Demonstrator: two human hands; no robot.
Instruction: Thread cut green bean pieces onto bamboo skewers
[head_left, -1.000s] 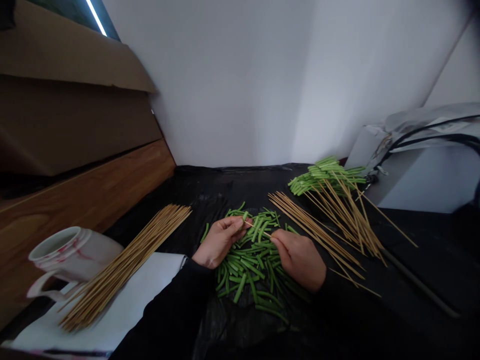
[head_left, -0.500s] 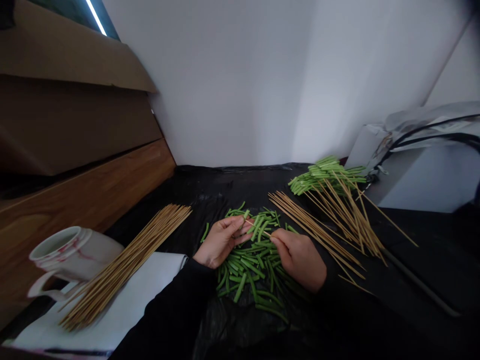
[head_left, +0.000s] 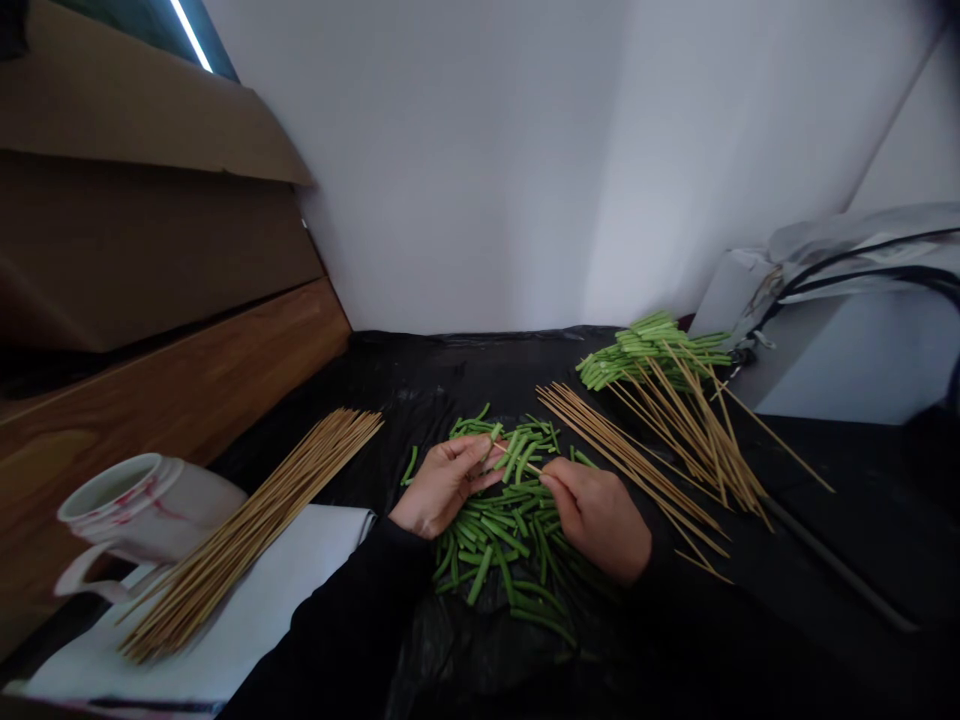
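My right hand (head_left: 600, 515) is closed round one end of a thin wooden skewer (head_left: 532, 468). Short green stem pieces (head_left: 516, 456) are threaded side by side along that skewer. At its other end my left hand (head_left: 446, 482) pinches another green piece (head_left: 496, 432) between thumb and forefinger, at the skewer's tip. Both hands hover over a loose heap of cut green stems (head_left: 487, 530) on black plastic sheeting (head_left: 450, 370). The heap is partly hidden by my hands.
Left, a bundle of skewers (head_left: 255, 530) leans across a white mug (head_left: 161, 505) lying tilted on white paper (head_left: 277, 590). More bare skewers (head_left: 637, 465) lie right. Behind them are filled skewers (head_left: 652, 350), beside a pale box (head_left: 847, 350) with black cables. A cardboard box (head_left: 150, 230) stands left.
The green piece in my left fingers has shifted very slightly right along the skewer's tip. My right hand and everything else look the same.
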